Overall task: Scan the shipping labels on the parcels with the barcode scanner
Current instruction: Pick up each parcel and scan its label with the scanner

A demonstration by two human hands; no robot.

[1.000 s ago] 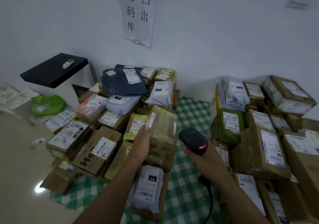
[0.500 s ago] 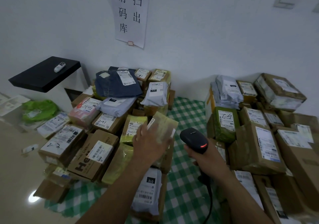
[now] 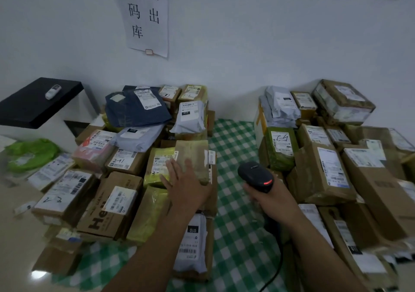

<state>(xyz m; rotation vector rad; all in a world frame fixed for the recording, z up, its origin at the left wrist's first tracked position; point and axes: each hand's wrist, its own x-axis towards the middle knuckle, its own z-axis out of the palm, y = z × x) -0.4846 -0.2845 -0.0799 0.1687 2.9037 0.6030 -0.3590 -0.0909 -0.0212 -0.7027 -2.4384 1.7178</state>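
Observation:
My right hand [image 3: 269, 199] grips a black barcode scanner [image 3: 256, 176] with a red light on its face, held over the checked cloth between two heaps of parcels. My left hand [image 3: 186, 186] lies with straight fingers on a brown taped parcel [image 3: 194, 159] on top of the left heap. A strip of white label shows on that parcel's right edge. Beside it sits a yellow-green parcel [image 3: 158, 164] with a label. A grey bag parcel [image 3: 192, 244] marked 010 lies below my left forearm.
The left heap holds cardboard boxes [image 3: 107, 206], a dark blue bag [image 3: 134, 109] and grey bags. The right heap [image 3: 325, 168] is mostly cardboard boxes. A green checked cloth [image 3: 233, 235] covers the gap. A black-topped stand [image 3: 38, 100] is at far left.
My left hand lowered the brown parcel from a lifted, tilted hold onto the left heap and now lies flat on it. The scanner stayed about where it was.

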